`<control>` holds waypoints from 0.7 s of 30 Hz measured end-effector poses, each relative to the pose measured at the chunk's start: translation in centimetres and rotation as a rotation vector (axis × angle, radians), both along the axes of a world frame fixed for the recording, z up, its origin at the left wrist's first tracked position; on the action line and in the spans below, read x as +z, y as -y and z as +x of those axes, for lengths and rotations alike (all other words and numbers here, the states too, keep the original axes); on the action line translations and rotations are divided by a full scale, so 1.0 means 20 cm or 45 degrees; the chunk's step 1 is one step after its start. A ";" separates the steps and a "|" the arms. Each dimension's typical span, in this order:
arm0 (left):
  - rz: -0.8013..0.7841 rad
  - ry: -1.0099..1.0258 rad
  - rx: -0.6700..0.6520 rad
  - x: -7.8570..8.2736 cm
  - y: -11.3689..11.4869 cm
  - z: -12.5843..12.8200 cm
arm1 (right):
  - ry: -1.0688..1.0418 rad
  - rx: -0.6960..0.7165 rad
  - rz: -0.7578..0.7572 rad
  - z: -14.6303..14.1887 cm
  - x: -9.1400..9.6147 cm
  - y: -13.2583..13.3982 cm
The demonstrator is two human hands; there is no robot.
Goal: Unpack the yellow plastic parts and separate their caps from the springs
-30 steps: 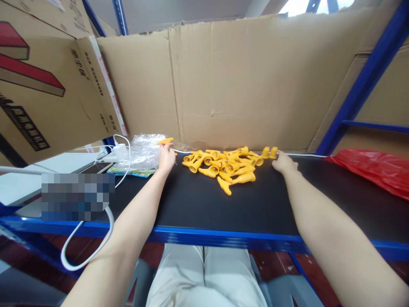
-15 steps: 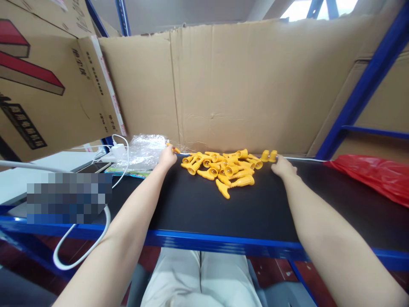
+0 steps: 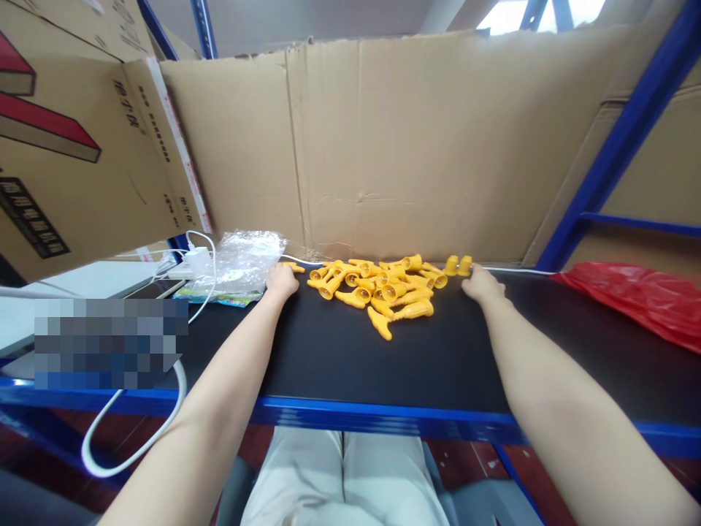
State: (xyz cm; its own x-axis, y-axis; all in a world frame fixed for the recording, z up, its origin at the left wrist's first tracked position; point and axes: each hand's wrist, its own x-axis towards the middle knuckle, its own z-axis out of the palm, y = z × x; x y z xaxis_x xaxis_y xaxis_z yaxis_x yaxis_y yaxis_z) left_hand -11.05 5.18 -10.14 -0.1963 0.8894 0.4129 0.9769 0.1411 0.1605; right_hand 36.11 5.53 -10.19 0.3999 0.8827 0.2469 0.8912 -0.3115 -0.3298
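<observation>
A loose pile of yellow plastic pieces [image 3: 383,281] lies on the black tabletop [image 3: 350,365], some cup-ended and hollow, others shaped like curved handles. At the pile's left, my left hand [image 3: 282,281] is closed on a slim yellow plastic piece [image 3: 296,267], whose tip sticks out to the right, low over the table. Two yellow cup-shaped pieces [image 3: 450,265] stand upright side by side behind the pile's right end. My right hand [image 3: 483,285] is beside the right-hand cup with its fingers curled; what they hold, if anything, is hidden.
Clear plastic wrap [image 3: 244,256] and a white plug with cables [image 3: 197,259] are at the left. A red plastic bag [image 3: 629,296] lies at the right. Cardboard [image 3: 410,146] walls the back, and a blue rail [image 3: 383,413] edges the front.
My left hand has come down slightly, and the yellow piece in it has gone from tilted to nearly level. My right hand stays beside the upright cups. The view has shifted a little.
</observation>
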 end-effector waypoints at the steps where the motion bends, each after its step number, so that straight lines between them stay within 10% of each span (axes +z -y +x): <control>1: -0.003 0.000 -0.005 0.00 0.01 0.00 | 0.006 -0.001 0.004 0.00 0.00 0.00; 13: 0.193 0.026 -0.208 0.02 0.08 0.05 | 0.066 0.184 0.487 -0.13 0.13 0.02; 21: 0.295 -0.031 -0.401 0.06 0.09 0.08 | -0.009 0.501 -0.134 -0.26 0.18 -0.08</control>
State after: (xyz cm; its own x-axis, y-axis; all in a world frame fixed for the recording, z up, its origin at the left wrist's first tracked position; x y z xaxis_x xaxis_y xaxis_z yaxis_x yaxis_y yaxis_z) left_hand -9.49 3.44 -8.89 0.0838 0.7870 0.6112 0.9704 -0.2037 0.1294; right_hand 30.87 7.10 -6.65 0.0282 0.9889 0.1457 0.9469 0.0203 -0.3209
